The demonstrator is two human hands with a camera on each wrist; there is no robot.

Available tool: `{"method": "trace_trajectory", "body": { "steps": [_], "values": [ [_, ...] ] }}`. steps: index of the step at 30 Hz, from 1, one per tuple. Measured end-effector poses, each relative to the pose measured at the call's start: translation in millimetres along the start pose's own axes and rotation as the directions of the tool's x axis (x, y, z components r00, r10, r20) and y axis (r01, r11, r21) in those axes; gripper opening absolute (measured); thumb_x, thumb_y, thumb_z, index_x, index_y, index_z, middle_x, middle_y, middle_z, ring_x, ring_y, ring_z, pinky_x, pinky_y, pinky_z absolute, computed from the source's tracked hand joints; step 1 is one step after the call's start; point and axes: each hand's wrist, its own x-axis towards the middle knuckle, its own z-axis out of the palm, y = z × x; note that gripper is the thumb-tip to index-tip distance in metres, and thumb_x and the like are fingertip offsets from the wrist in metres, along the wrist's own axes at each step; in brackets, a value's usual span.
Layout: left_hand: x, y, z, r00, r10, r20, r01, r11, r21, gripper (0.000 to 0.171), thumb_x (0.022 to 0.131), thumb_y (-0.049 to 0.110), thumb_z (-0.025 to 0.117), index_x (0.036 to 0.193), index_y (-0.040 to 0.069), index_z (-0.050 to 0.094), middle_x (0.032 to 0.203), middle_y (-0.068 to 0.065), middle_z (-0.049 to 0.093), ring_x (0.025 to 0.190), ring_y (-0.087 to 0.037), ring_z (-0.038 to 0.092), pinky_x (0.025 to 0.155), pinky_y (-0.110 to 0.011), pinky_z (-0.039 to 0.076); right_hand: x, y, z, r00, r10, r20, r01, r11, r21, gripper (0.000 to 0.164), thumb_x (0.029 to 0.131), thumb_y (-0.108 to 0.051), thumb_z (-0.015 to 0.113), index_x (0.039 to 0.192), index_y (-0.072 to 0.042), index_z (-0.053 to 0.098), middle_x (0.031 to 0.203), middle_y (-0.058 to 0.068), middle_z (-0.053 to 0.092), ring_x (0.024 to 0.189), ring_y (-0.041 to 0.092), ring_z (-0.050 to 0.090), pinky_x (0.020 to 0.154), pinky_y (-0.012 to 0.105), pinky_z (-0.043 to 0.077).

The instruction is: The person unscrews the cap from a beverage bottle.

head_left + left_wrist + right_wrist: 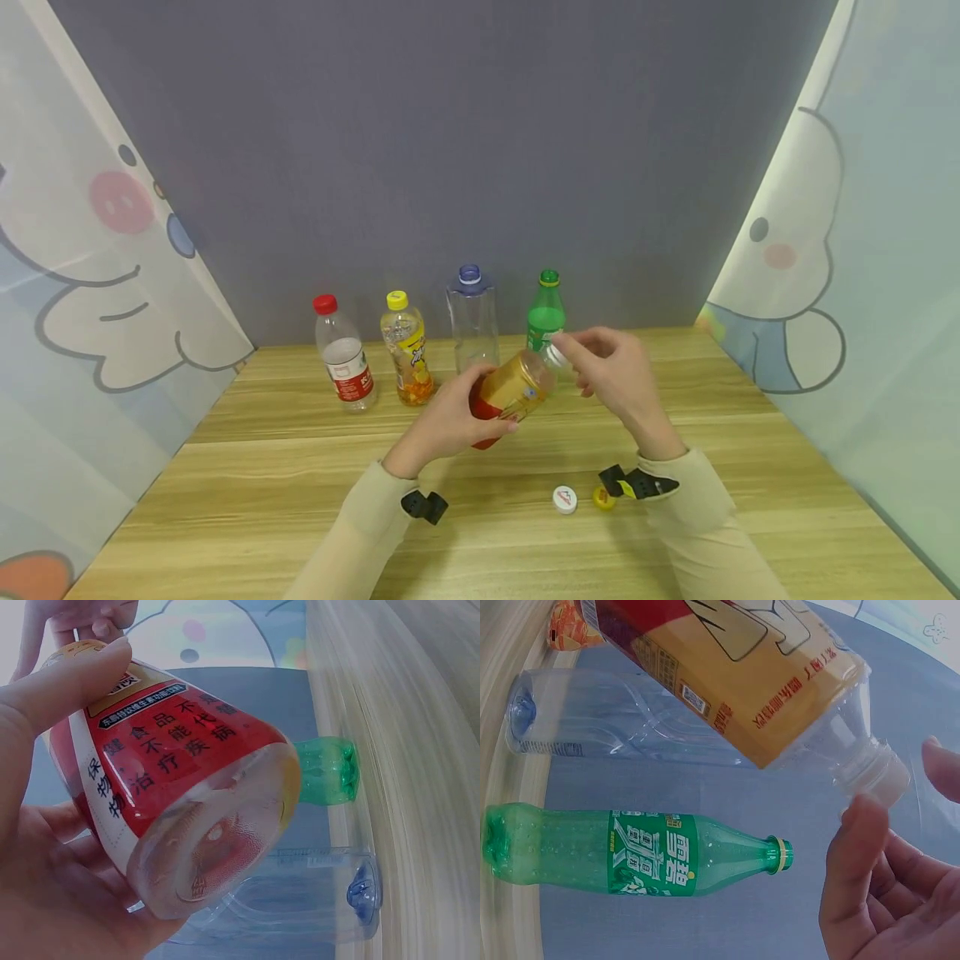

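My left hand (457, 412) grips a red and gold drink bottle (172, 750) round its body, tilted with the neck up to the right. The base of this bottle faces the left wrist camera. At its mouth is a whitish cap (891, 784). My right hand (611, 371) is at that end; one fingertip overlaps the cap's edge in the right wrist view, while another digit stands a little apart from it. Behind the hands stands a green bottle (652, 851) without a cap. Beside it is a clear bottle (474, 321) with a blue, uncapped neck.
To the left stand a yellow-capped bottle (407, 350) and a red-capped bottle (345, 358). A white cap (565, 500) and a yellow cap (603, 498) lie on the wooden table (262, 500) near the right wrist. A grey panel (465, 150) rises behind.
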Motion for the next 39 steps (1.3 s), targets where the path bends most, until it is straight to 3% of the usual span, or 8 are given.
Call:
{"method": "trace_trajectory", "body": {
  "steps": [4, 9, 19, 25, 39],
  "values": [
    [-0.1, -0.8, 0.1, 1.000, -0.003, 0.019, 0.003, 1.000, 0.008, 0.075, 0.081, 0.035, 0.087, 0.143, 0.015, 0.049, 0.125, -0.001, 0.063, 0.108, -0.019, 0.062, 0.093, -0.042, 0.054, 0, 1, -1, 1.000, -0.002, 0.004, 0.002, 0.999, -0.032, 0.039, 0.091, -0.042, 0.076, 0.098, -0.004, 0.075, 0.079, 0.011, 0.069, 0.055, 0.024, 0.059, 0.052, 0.037, 0.056],
    [-0.2, -2.1, 0.6, 1.000, -0.001, 0.027, 0.000, 1.000, 0.019, 0.075, 0.081, 0.035, 0.087, 0.143, 0.015, 0.049, 0.125, -0.001, 0.063, 0.108, -0.019, 0.062, 0.092, -0.041, 0.054, 1, 2, -3, 0.999, -0.012, 0.034, 0.014, 0.999, -0.049, 0.035, 0.090, -0.039, 0.077, 0.098, -0.004, 0.074, 0.082, 0.011, 0.071, 0.061, 0.035, 0.062, 0.054, 0.039, 0.057],
    [-0.4, -1.5, -0.4, 1.000, -0.007, 0.028, 0.006, 1.000, 0.025, 0.073, 0.080, 0.033, 0.088, 0.141, 0.016, 0.052, 0.125, 0.000, 0.063, 0.108, -0.019, 0.061, 0.092, -0.042, 0.054, -1, 0, -5, 0.993, -0.047, 0.111, 0.060, 0.991, -0.119, 0.030, 0.094, -0.029, 0.075, 0.100, -0.001, 0.073, 0.083, 0.010, 0.071, 0.059, 0.021, 0.063, 0.054, 0.034, 0.056],
    [0.8, -3.2, -4.5, 1.000, 0.005, 0.023, -0.006, 0.999, 0.040, 0.071, 0.078, 0.033, 0.089, 0.140, 0.018, 0.056, 0.121, 0.002, 0.065, 0.105, -0.017, 0.061, 0.090, -0.039, 0.053, -2, -2, -5, 0.988, -0.044, 0.146, 0.069, 0.982, -0.175, 0.028, 0.096, -0.027, 0.073, 0.103, 0.001, 0.071, 0.085, 0.009, 0.071, 0.061, 0.020, 0.062, 0.055, 0.033, 0.055],
    [-0.1, -4.6, -15.7, 1.000, 0.002, 0.023, -0.003, 0.999, 0.049, 0.072, 0.076, 0.026, 0.091, 0.140, 0.020, 0.059, 0.119, 0.002, 0.066, 0.100, -0.019, 0.060, 0.079, -0.035, 0.056, -3, -4, 1, 0.977, -0.075, 0.198, 0.109, 0.981, -0.163, 0.026, 0.097, -0.027, 0.072, 0.100, -0.001, 0.068, 0.086, 0.007, 0.068, 0.072, 0.023, 0.063, 0.058, 0.032, 0.055]
  ]
}}
